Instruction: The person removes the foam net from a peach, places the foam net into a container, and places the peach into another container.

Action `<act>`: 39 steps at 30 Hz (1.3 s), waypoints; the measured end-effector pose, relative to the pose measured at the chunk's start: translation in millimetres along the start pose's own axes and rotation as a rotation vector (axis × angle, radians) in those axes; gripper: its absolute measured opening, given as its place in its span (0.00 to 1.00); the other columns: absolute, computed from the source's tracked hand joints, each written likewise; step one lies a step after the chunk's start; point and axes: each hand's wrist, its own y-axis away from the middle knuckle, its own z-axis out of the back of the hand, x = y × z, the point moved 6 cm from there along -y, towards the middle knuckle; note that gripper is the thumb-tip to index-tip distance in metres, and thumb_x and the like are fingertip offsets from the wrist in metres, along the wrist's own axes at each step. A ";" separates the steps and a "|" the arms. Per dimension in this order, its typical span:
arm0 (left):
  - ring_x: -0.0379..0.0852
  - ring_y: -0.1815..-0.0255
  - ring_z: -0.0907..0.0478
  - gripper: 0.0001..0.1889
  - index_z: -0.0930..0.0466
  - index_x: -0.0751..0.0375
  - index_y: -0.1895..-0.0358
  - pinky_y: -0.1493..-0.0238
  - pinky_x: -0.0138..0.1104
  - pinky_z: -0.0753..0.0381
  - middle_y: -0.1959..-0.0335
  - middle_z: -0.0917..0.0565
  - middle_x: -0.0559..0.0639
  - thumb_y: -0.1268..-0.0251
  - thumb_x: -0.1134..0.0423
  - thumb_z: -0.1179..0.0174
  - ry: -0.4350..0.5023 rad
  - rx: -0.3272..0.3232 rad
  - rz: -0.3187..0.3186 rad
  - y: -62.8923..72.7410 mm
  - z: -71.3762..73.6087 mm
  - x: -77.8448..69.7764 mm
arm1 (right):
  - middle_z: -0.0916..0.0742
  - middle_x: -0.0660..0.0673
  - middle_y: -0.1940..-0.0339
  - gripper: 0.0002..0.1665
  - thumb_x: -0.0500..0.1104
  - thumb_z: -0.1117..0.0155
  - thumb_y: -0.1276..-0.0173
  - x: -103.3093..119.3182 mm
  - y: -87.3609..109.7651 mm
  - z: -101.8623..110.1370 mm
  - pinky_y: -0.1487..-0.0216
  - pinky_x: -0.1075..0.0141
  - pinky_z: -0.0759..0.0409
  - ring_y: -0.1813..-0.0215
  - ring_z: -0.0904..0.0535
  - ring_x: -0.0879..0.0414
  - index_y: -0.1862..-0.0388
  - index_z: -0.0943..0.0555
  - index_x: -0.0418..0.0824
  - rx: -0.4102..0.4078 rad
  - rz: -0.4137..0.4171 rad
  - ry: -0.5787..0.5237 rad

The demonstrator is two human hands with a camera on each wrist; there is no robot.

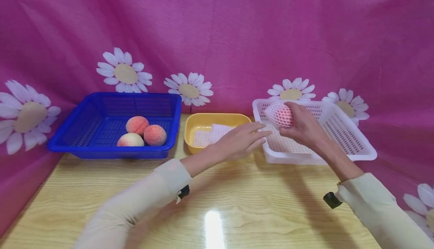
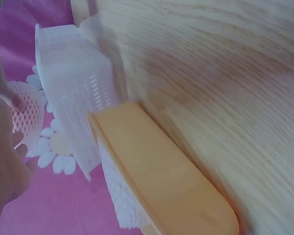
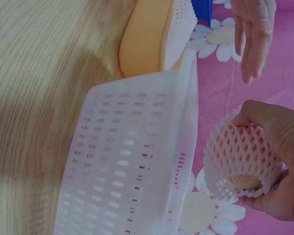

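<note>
My right hand (image 1: 303, 125) grips a pink peach (image 1: 284, 116) wrapped in a white foam net sleeve (image 3: 225, 161), held above the left part of a white basket (image 1: 364, 149). In the right wrist view the thumb and fingers curl round the netted peach. My left hand (image 1: 239, 140) reaches toward it with extended fingers and holds nothing. It passes over the right front of a yellow tray (image 1: 193, 148), where more white foam net sleeves (image 1: 217, 133) lie, partly hidden by the hand.
A blue basket (image 1: 112, 149) stands at the left with three peaches (image 1: 155, 135) in its right half. All the containers line the back of a wood-grain table (image 1: 237, 196), against a magenta cloth (image 1: 230, 45) with daisies.
</note>
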 end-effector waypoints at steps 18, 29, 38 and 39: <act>0.50 0.31 0.31 0.23 0.27 0.54 0.30 0.28 0.34 0.40 0.31 0.27 0.57 0.25 0.55 0.43 -0.019 -0.174 -0.015 33.5 26.1 18.3 | 0.25 0.27 0.38 0.48 0.36 0.25 0.52 31.8 -3.4 -8.4 0.43 0.41 0.28 0.39 0.28 0.35 0.31 0.33 0.32 -0.017 0.093 -0.001; 0.50 0.32 0.31 0.25 0.27 0.57 0.30 0.33 0.38 0.31 0.31 0.28 0.57 0.27 0.57 0.40 -0.012 -0.240 -0.011 57.7 37.5 26.9 | 0.25 0.28 0.37 0.48 0.34 0.25 0.53 53.4 -5.2 -21.4 0.39 0.42 0.29 0.36 0.30 0.36 0.31 0.34 0.31 0.036 0.151 -0.029; 0.52 0.34 0.28 0.26 0.26 0.57 0.32 0.46 0.41 0.19 0.33 0.27 0.60 0.31 0.58 0.35 0.002 -0.277 0.018 83.4 41.8 31.5 | 0.22 0.32 0.43 0.46 0.33 0.24 0.56 74.4 0.3 -39.1 0.44 0.46 0.25 0.44 0.26 0.41 0.35 0.30 0.31 0.045 0.250 -0.043; 0.52 0.35 0.28 0.26 0.25 0.57 0.32 0.46 0.41 0.19 0.33 0.26 0.59 0.32 0.58 0.34 -0.001 -0.280 0.025 86.4 42.1 32.2 | 0.22 0.33 0.44 0.47 0.33 0.24 0.57 76.7 1.2 -41.2 0.45 0.47 0.25 0.45 0.26 0.41 0.34 0.30 0.32 0.053 0.252 -0.049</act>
